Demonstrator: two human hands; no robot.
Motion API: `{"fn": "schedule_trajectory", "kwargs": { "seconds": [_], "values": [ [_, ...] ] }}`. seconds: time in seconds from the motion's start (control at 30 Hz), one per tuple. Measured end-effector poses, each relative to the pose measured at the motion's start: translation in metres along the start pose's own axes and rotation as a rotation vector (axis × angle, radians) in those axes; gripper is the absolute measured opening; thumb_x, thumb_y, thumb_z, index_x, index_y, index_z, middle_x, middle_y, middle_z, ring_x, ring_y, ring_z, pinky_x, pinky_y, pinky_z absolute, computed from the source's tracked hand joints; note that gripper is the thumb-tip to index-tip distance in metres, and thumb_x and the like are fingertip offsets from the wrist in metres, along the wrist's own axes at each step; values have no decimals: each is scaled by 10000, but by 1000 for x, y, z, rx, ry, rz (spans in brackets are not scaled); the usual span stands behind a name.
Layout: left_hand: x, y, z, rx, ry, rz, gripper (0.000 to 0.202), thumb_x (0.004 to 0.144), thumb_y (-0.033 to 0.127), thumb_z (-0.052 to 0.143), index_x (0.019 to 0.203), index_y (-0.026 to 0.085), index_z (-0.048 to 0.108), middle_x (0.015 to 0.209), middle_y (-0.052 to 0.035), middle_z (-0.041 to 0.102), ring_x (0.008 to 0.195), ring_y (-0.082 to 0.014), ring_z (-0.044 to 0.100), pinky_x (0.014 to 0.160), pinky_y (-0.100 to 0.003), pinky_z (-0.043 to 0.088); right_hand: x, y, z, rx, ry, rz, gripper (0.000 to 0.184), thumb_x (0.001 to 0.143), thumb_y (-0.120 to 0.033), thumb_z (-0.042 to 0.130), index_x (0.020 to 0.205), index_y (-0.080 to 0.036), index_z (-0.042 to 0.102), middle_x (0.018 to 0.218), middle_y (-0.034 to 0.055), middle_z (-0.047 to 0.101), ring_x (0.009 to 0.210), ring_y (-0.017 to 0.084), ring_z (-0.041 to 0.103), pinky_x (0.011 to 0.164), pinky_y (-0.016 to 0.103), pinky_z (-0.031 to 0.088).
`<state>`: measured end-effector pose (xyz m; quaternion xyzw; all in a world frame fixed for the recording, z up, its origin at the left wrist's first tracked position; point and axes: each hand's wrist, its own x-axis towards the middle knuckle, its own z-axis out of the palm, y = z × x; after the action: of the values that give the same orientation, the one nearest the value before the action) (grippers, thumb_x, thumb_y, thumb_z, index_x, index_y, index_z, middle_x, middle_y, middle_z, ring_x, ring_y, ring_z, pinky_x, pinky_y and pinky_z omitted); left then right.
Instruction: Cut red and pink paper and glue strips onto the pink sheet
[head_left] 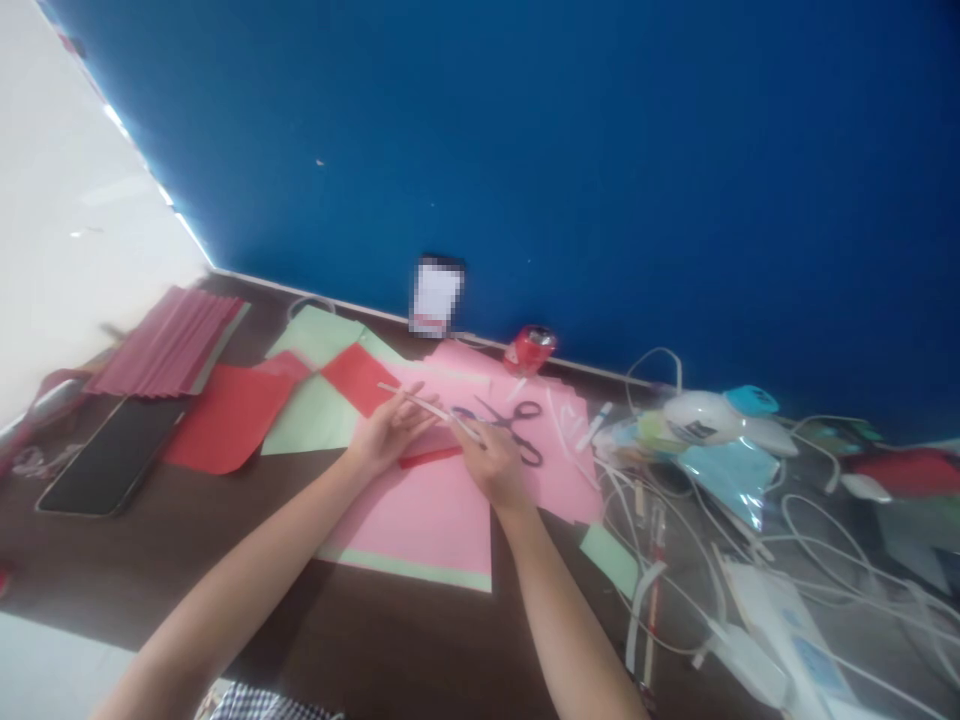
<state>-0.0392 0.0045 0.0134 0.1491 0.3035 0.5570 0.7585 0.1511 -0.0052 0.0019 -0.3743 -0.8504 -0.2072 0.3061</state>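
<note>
A thin white strip (pixel 431 404), blurred, stretches between my two hands above pink paper sheets (pixel 442 510). My left hand (pixel 386 430) is turned palm up, its thumb side against the strip and its other fingers loosely extended. The strip's near end is pinched in my right hand (pixel 491 460); a small blue patch beside those fingertips is too blurred to name. Just past my right hand lie dark-handled scissors (pixel 516 427) on the pink paper. Under my hands shows a narrow red piece (pixel 431 457).
Red paper (pixel 225 420), green paper (pixel 307 420), a black phone (pixel 112 455) and a pleated pink stack (pixel 169 340) lie left. A red can-like object (pixel 530 350) and an upright blurred screen (pixel 437 295) stand by the blue wall (pixel 525 150). Tangled white cables (pixel 697 560) spread right.
</note>
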Motion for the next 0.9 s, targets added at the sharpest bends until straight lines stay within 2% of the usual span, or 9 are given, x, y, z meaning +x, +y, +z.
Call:
{"fn": "schedule_trajectory", "kwargs": {
  "seconds": [0.1, 0.2, 0.37, 0.57, 0.73, 0.9],
  "values": [
    [0, -6, 0, 59, -55, 17, 337, 756, 241, 657, 1061, 106, 609, 1043, -139, 667, 1058, -263, 591, 999, -424, 394, -1, 0, 1, 25, 1, -2, 348, 843, -75, 518, 1152, -208, 607, 923, 74, 661, 877, 158, 600, 748, 260, 468],
    [2, -11, -1, 136, -36, 45, 311, 690, 161, 714, 992, 115, 652, 1005, -115, 687, 1006, -241, 618, 988, -392, 400, -2, 0, 2, 55, -21, -1, 362, 838, -77, 531, 1173, -203, 592, 941, 78, 662, 899, 160, 604, 767, 265, 476],
    [3, -12, 0, 187, 26, 46, 204, 723, 229, 697, 882, 101, 691, 909, -111, 707, 919, -216, 647, 932, -357, 439, -2, -1, 1, 49, -15, -23, 374, 833, -61, 537, 1173, -206, 593, 942, 80, 667, 925, 171, 606, 793, 276, 488],
    [-1, -9, 2, 148, 48, 21, 207, 792, 206, 625, 971, 106, 659, 795, -100, 711, 805, -193, 677, 889, -364, 480, 1, -2, -5, 75, -56, -47, 392, 846, -68, 519, 1218, -186, 559, 982, 94, 661, 953, 177, 607, 851, 285, 496],
    [0, -7, 0, 121, 25, 13, 233, 822, 227, 590, 1028, 124, 625, 777, -91, 710, 746, -184, 683, 836, -353, 513, 4, -3, -6, 97, -34, -49, 300, 851, -92, 524, 1127, -162, 619, 947, 91, 669, 940, 176, 609, 826, 277, 497],
    [0, -7, 0, 137, 11, 4, 237, 815, 257, 603, 1017, 135, 620, 779, -79, 707, 710, -170, 680, 813, -335, 514, 3, -8, -2, 103, 42, 58, 238, 856, -191, 556, 1077, -157, 635, 877, 74, 680, 832, 152, 623, 767, 261, 475]
  ]
}}
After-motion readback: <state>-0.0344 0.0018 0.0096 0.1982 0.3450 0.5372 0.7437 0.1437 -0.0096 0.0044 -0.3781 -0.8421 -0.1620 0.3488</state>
